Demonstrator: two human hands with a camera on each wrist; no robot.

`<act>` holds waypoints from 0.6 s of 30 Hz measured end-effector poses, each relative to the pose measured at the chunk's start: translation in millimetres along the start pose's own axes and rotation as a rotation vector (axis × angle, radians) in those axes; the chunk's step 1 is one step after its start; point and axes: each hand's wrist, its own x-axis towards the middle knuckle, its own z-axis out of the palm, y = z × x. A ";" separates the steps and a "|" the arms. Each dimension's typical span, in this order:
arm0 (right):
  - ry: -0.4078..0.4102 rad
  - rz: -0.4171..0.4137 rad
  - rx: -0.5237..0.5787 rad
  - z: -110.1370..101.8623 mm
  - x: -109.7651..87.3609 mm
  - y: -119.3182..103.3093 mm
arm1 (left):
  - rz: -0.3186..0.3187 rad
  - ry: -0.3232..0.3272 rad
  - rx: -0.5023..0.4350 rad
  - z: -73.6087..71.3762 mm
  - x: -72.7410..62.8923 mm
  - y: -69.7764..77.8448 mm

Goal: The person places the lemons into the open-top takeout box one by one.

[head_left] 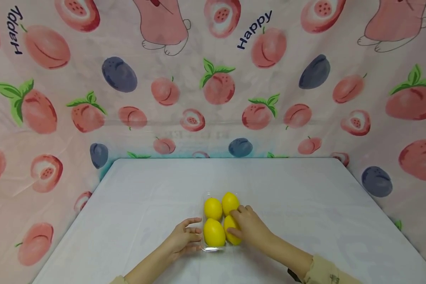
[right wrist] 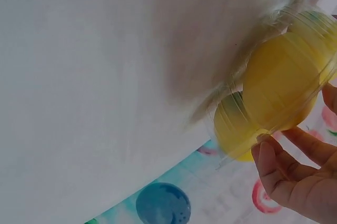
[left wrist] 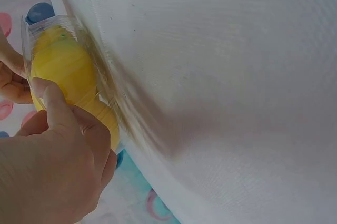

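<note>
A clear plastic container point(head_left: 213, 249) holding several yellow lemons stands on the table in the head view. My right hand point(head_left: 255, 228) comes in from the right and grips the near-right lemon point(head_left: 230, 222), thumb on the near side and fingers over its far side. In the right wrist view its fingertips are at the container's edge beside a lemon point(right wrist: 281, 79). On the other side, my left hand point(head_left: 185, 238) rests with relaxed, spread fingers against the container's left wall. The near-left lemon point(head_left: 214, 233) sits just inside that wall.
A white cloth covers the table point(head_left: 156, 189). Behind it and at both sides hangs a pink curtain point(head_left: 216, 130) printed with fruit. A small dark object point(head_left: 294, 275) shows under the right forearm.
</note>
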 end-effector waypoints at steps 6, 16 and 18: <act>-0.004 0.052 0.034 -8.6 3.9 4.2 | 0.002 0.001 0.018 0.3 0.9 3.1; 0.083 0.064 0.123 -28.3 9.9 34.2 | -0.008 -0.060 0.060 -7.1 -5.6 -0.1; 0.104 0.064 0.133 -28.3 8.4 45.0 | -0.007 -0.102 0.086 -12.2 -9.6 -1.8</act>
